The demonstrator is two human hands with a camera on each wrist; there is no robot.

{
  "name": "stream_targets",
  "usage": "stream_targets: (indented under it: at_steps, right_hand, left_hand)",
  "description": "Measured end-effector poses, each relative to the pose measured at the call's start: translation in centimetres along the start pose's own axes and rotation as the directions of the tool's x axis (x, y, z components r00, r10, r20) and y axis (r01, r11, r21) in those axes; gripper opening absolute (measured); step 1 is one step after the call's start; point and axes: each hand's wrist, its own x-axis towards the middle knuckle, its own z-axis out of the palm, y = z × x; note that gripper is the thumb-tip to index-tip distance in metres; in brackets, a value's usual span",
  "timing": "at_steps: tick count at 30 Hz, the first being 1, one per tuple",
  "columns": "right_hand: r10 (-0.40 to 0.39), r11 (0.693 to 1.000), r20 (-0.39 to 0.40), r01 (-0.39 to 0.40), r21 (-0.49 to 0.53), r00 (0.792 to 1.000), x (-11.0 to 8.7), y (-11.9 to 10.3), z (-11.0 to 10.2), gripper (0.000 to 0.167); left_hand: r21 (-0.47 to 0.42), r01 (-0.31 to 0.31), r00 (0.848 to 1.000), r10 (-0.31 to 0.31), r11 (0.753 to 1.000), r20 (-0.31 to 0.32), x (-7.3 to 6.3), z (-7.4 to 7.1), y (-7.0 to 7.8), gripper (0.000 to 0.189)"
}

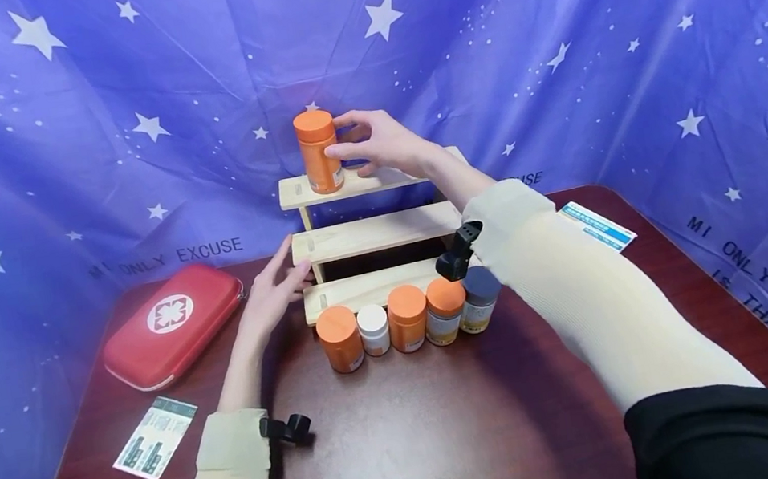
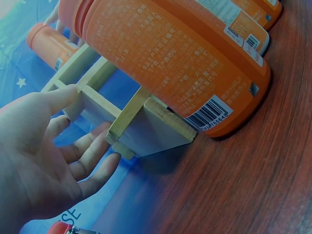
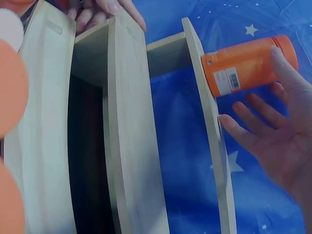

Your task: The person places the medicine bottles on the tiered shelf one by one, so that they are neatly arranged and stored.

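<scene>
An orange bottle (image 1: 320,155) with an orange lid stands upright at the left end of the top tier of a three-tier wooden rack (image 1: 376,232). My right hand (image 1: 382,141) is beside it, thumb along the bottle near its lid and the other fingers spread loosely behind. In the right wrist view those fingers (image 3: 258,117) are not wrapped round the bottle. At the rack's left end, my left hand (image 1: 270,299) touches the ends of the lower tiers with loosely extended fingers. Close to the left wrist camera, a large orange bottle (image 2: 175,63) hides part of the rack.
Along the rack's front stand several bottles: orange ones (image 1: 341,346), a small white one (image 1: 375,334), an orange-lidded grey one (image 1: 443,321) and a dark-lidded one (image 1: 481,299). A red first-aid case (image 1: 176,323) and a card (image 1: 155,438) lie left; a blue-white box (image 1: 597,226) lies right.
</scene>
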Motion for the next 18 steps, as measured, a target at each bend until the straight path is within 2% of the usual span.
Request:
stream_targets:
  at_steps: [8, 12, 18]
  right_hand:
    - [0.007, 1.0, 0.015, -0.008, 0.029, 1.0, -1.7, 0.9, -1.2, 0.06]
    - [-0.017, 0.999, -0.002, 0.017, 0.04, 1.0, -2.7, 1.4, -1.6, 0.06]
    - [-0.06, 0.99, -0.011, 0.061, 0.128, 0.998, -4.6, 2.1, -2.3, 0.058]
  left_hand:
    - [0.036, -0.002, 1.0, 0.002, 0.999, -0.003, 0.1, -0.1, 0.1, 0.072]
    - [0.025, -0.006, 1.0, 0.006, 1.0, -0.003, 0.1, -0.1, 0.2, 0.071]
    - [0.013, -0.006, 1.0, 0.006, 1.0, 0.006, 0.1, -0.2, 0.1, 0.069]
